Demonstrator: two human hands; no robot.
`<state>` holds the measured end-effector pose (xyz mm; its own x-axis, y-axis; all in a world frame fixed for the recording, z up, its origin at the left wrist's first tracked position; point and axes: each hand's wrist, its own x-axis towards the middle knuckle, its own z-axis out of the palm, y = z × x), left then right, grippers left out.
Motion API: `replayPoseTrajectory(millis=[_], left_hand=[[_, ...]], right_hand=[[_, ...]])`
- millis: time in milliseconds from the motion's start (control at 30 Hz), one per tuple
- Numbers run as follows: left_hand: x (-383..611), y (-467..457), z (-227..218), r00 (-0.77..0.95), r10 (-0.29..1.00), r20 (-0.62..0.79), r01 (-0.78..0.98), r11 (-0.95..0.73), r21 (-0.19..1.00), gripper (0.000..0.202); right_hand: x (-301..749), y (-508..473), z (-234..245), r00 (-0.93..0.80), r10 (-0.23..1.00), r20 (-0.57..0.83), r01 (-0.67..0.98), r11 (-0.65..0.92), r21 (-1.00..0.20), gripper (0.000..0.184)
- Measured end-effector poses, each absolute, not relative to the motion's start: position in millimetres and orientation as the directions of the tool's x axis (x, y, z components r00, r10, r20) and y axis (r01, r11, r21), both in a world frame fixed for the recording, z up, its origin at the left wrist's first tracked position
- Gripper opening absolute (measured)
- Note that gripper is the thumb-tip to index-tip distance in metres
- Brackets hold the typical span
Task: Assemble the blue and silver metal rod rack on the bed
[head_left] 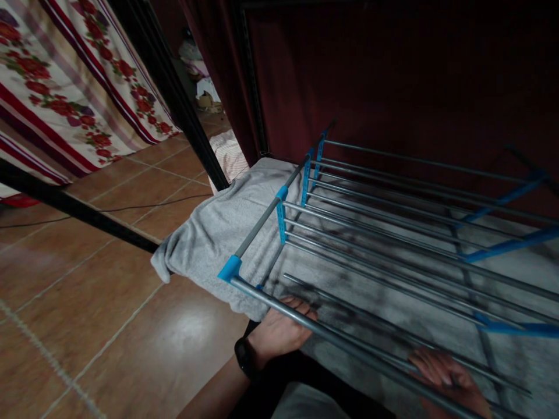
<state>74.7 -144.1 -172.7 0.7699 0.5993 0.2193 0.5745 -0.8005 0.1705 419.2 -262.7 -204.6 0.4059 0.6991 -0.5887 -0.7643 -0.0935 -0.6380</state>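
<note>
A grey towel (209,233) lies spread on a lower tier of a metal drying rack (393,233) with blue plastic joints (230,267). My left hand (279,331), with a black watch on the wrist, reaches under the front rail and rests on the towel's near edge, its fingers curled against the cloth. My right hand (445,372) is at the lower right under the rods, fingers lying along the towel; it is blurred. The rack's steel rods cross above both hands.
Brown tiled floor (109,326) spreads to the left, with a thin cable lying across it. Black frame bars (174,87) slant up beside a flowered curtain (65,75). A dark red cloth wall (393,70) stands behind the rack.
</note>
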Motion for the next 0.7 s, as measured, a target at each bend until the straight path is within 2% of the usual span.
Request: replayPoseTrajectory(millis=[100, 233, 333, 500, 700], left_hand=[[73.9, -145.0, -172.7, 0.768, 0.604, 0.215, 0.578, -0.797, 0.176, 0.017], [73.4, -146.4, -174.7, 0.771, 0.609, 0.186, 0.592, -0.793, 0.143, 0.019], [72.6, -146.3, -173.9, 0.769, 0.612, 0.187, 0.594, -0.791, 0.144, 0.021], [72.4, -145.3, -165.5, 0.771, 0.614, 0.170, 0.589, -0.789, 0.176, 0.023], [72.3, -146.8, -164.6, 0.770, 0.622, 0.143, 0.608, -0.783, 0.133, 0.019]], right_hand=[[412.7, -265.3, -199.4, 0.402, 0.651, -0.644, -0.778, -0.128, -0.615, 0.025], [406.6, -267.3, -192.6, 0.453, 0.607, -0.653, -0.760, -0.121, -0.639, 0.013], [403.3, -265.8, -186.8, 0.482, 0.580, -0.657, -0.742, -0.128, -0.658, 0.013], [396.0, -262.5, -174.3, 0.393, 0.671, -0.629, -0.784, -0.113, -0.610, 0.018], [395.9, -262.5, -173.9, 0.371, 0.723, -0.583, -0.803, -0.066, -0.593, 0.022]])
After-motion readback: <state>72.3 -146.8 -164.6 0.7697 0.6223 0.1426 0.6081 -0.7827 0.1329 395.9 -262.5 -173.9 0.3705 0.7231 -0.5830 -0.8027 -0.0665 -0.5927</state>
